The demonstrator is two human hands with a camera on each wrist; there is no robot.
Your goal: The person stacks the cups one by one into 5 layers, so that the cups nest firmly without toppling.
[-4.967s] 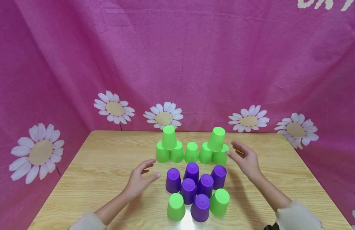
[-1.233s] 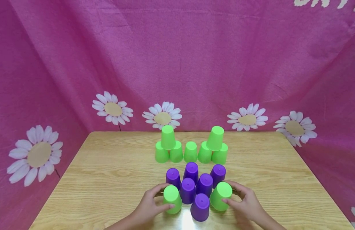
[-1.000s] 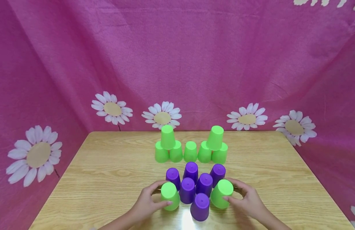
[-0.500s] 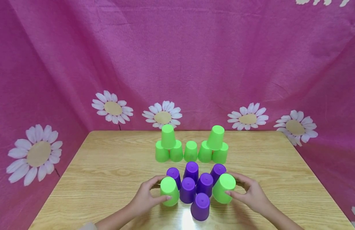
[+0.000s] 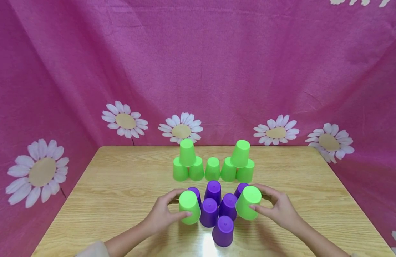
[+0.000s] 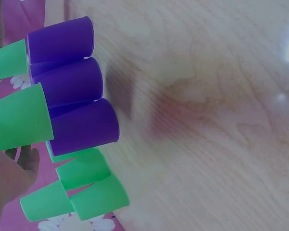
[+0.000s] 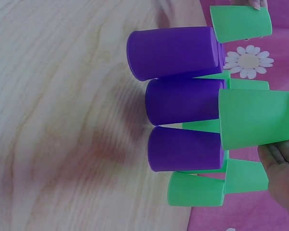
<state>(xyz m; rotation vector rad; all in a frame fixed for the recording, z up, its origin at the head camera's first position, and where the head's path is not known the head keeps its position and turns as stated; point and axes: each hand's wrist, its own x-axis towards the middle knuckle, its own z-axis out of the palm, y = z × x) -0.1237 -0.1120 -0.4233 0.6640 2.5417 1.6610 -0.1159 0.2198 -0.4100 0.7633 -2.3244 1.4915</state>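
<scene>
My left hand (image 5: 162,214) grips an upside-down green cup (image 5: 189,207) by its side, thumb in front. Opposite it, my right hand (image 5: 279,208) holds another upside-down green cup (image 5: 249,202), slightly tilted. Both wrist views show these cups raised: the left one (image 6: 19,118) and the right one (image 7: 257,118) have their rims about level with the purple cups' tops. Between the hands, several purple cups stand upside down on the table, including a front one (image 5: 223,231) and a back one (image 5: 213,191). The held cups partly hide the outer left (image 5: 195,192) and outer right (image 5: 241,188) purple cups.
Behind the purple cups runs a row of upside-down green cups (image 5: 212,169). Two more green cups, a left one (image 5: 187,153) and a right one (image 5: 240,154), sit on top of its end pairs. A pink daisy-printed cloth (image 5: 217,89) hangs behind the wooden table (image 5: 114,189).
Five seconds ago both hands were empty and the two green cups stood beside the front purple cup. Since then each hand has taken one and lifted it up and away from me.
</scene>
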